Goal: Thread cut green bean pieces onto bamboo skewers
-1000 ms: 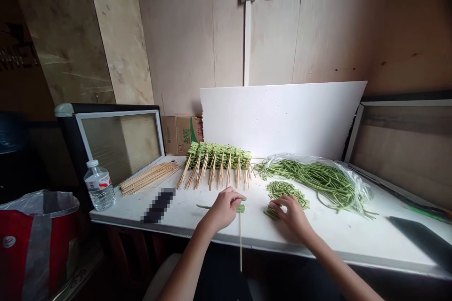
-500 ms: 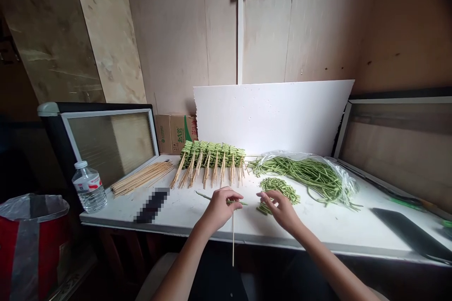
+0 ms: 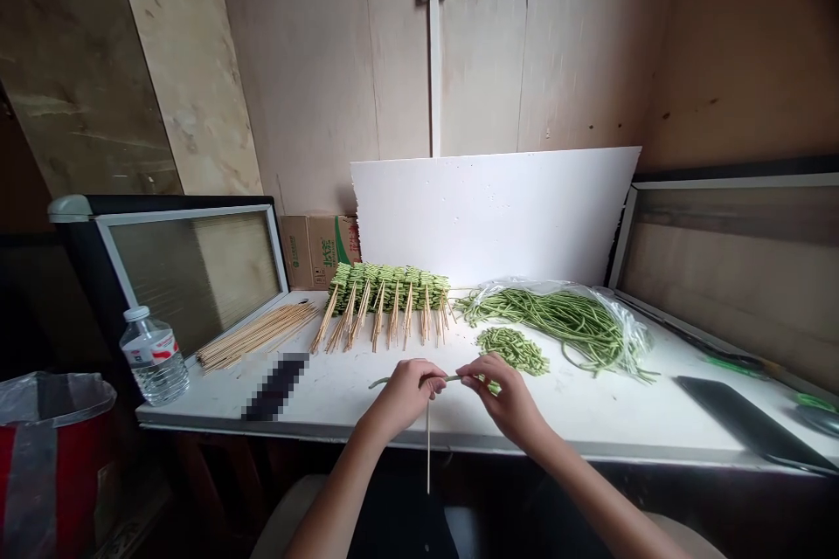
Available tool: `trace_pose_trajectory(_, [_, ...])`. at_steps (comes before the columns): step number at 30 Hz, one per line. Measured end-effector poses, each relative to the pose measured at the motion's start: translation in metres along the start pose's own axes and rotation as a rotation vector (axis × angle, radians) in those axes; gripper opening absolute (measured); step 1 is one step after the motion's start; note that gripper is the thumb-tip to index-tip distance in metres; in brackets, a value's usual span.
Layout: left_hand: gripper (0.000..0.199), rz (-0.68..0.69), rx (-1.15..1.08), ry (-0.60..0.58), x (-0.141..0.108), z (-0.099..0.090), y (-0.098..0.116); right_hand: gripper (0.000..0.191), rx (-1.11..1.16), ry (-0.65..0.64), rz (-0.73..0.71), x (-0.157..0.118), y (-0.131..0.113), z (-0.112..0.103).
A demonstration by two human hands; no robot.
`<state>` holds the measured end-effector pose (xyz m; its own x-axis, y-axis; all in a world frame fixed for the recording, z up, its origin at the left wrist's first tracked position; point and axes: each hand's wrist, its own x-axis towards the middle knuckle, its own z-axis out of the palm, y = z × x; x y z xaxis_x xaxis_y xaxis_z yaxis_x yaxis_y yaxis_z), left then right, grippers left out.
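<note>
Near the front edge of the white table, my left hand is closed on a green bean whose tail sticks out to the left. A thin wooden skewer hangs down below the same hand. The fingers of my right hand pinch the bean's right end. Just behind my right hand lies a pile of short cut bean pieces. Rows of skewered beans are stacked at the back, their sticks pointing forward.
Long beans in clear plastic lie at the back right. Bare skewers and a water bottle are at the left. A dark flat object rests at the right. A red bin stands beside the table.
My right hand has moved left and closed on the bean's right end. The whole view has shifted slightly.
</note>
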<state>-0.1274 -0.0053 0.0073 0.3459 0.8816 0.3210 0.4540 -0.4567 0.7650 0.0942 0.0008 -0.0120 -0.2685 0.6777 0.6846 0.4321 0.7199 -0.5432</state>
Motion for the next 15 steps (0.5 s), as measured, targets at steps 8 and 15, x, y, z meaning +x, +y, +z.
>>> trace_pose_trajectory(8, [0.014,0.087,0.097,0.052,-0.001,0.007,0.006,0.011,-0.037,-0.025,-0.121,-0.003,-0.007,0.004])
trace_pose_trajectory(15, [0.025,0.147,0.102,-0.027,-0.004,0.013,0.012,0.018,0.028,-0.054,-0.148,-0.002,-0.009,-0.002])
